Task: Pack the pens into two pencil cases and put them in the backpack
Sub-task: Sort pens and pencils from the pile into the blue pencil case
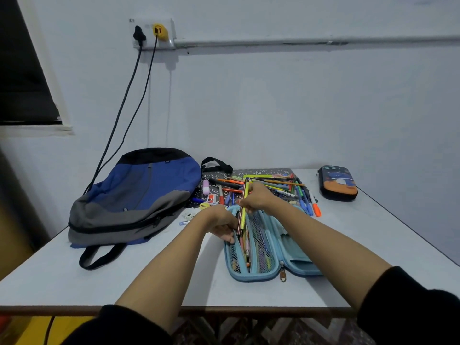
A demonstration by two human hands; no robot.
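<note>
The case (296,252), pale blue with mesh pockets, lies unzipped and spread open on the white bench (112,277), right in front of the person. The left hand (221,225) curls its fingers over the case's left edge and grips it. The right hand (258,197) pinches a bundle (242,215) of a few pens, a yellow one plainest, held nearly upright with their lower ends down inside the left compartment, which already holds other pens. Behind the case, loose pens (278,186) lie heaped on a dark patterned mat (216,176), some spilling off its right side onto the bench. A 2nd case (337,183), dark with orange, sits closed at far right, well apart. The blue and grey backpack (134,192) lies flat at left.
</note>
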